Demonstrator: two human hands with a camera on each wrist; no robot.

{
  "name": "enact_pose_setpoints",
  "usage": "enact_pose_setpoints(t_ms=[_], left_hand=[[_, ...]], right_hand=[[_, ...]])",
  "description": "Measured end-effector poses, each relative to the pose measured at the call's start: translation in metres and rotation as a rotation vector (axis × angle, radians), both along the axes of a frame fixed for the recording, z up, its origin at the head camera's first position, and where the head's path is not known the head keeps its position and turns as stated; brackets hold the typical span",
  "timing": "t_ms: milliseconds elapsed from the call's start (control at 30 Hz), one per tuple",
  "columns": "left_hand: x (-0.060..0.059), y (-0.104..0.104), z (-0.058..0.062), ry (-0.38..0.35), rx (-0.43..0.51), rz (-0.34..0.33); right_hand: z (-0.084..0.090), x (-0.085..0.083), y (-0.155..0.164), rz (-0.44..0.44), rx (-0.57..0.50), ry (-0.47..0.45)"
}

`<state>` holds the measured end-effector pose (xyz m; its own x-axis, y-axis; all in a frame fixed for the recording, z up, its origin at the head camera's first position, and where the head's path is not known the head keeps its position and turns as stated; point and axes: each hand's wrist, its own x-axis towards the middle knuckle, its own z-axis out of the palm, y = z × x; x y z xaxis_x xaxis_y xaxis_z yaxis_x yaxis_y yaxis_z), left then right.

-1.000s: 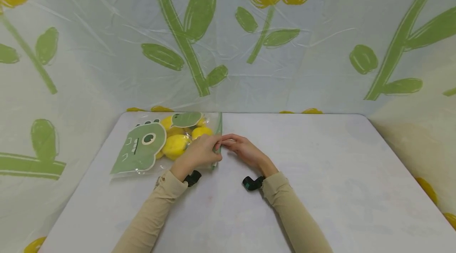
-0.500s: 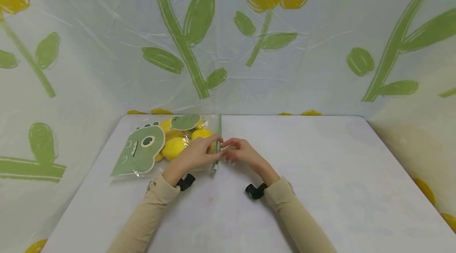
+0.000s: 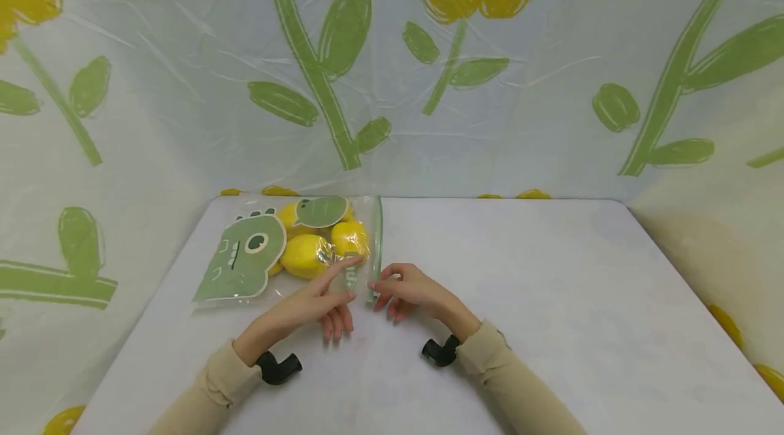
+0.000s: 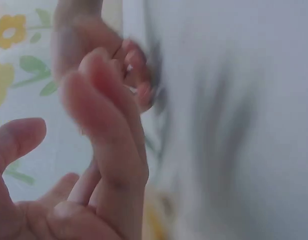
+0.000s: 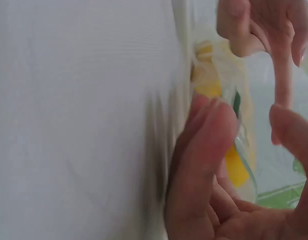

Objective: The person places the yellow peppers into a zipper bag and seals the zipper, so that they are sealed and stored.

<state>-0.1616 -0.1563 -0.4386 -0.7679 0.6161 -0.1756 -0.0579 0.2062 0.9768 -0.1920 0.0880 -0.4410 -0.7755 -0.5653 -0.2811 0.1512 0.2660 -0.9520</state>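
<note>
A clear zip bag (image 3: 239,265) with green cartoon prints lies flat at the table's back left, holding several yellow lemons (image 3: 306,256). Its green zip edge (image 3: 377,237) faces right. My left hand (image 3: 306,309) is in front of the bag, index finger stretched towards the lower lemons and the other fingers hanging loose. Whether that fingertip touches the plastic I cannot tell. Beside the zip edge's near corner hovers my right hand (image 3: 419,291), fingers loosely bent. In the right wrist view its thumb and fingers (image 5: 204,155) stand apart, nothing pinched between them.
The white table (image 3: 551,299) stretches to the right and front of the hands. A curtain (image 3: 520,129) printed with yellow flowers and green leaves hangs behind and at both sides. Each wrist carries a black camera mount (image 3: 279,368).
My left hand has let go of the zip edge and drawn back towards the front left. My right hand has come down slightly towards me. The bag lies nearly where it was.
</note>
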Motion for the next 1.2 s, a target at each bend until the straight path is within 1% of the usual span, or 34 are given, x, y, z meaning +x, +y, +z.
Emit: enact_pose_setpoints(t_ms=[100, 167, 233, 300, 367, 500, 600, 633, 767, 867, 933, 1033, 1200], left_hand=[[0.002, 0.004, -0.015, -0.146, 0.104, -0.026], [0.002, 0.009, -0.023, -0.221, 0.18, -0.016], [0.002, 0.015, -0.029, -0.28, 0.259, 0.008], [0.003, 0.021, -0.033, -0.296, 0.324, 0.069], [0.004, 0.027, -0.036, -0.268, 0.367, 0.146], [0.005, 0.039, -0.041, -0.168, 0.416, 0.312], [0.007, 0.041, -0.046, -0.095, 0.42, 0.396], [0.007, 0.041, -0.047, -0.069, 0.414, 0.411], [0.009, 0.039, -0.051, 0.035, 0.368, 0.435], [0.009, 0.039, -0.053, 0.077, 0.328, 0.438], [0.01, 0.038, -0.053, 0.088, 0.302, 0.442], [0.01, 0.039, -0.053, 0.098, 0.26, 0.435], [0.009, 0.039, -0.053, 0.095, 0.231, 0.426]], right_hand=[[-0.005, -0.001, -0.003, -0.057, -0.055, 0.019], [-0.008, -0.002, -0.006, -0.089, -0.109, 0.036], [-0.01, -0.004, -0.007, -0.109, -0.159, 0.048], [-0.01, -0.004, -0.008, -0.116, -0.193, 0.062], [-0.01, -0.005, -0.01, -0.115, -0.213, 0.062], [-0.01, -0.005, -0.013, -0.13, -0.228, 0.029], [-0.009, -0.004, -0.015, -0.156, -0.228, 0.0], [-0.009, -0.004, -0.015, -0.163, -0.225, -0.007], [-0.012, -0.004, -0.013, -0.162, -0.189, -0.015], [-0.014, -0.004, -0.008, -0.129, -0.134, -0.012], [-0.015, -0.005, -0.004, -0.098, -0.098, -0.009], [-0.017, -0.006, -0.001, -0.059, -0.078, 0.003], [-0.017, -0.006, 0.0, -0.071, -0.072, 0.008]])
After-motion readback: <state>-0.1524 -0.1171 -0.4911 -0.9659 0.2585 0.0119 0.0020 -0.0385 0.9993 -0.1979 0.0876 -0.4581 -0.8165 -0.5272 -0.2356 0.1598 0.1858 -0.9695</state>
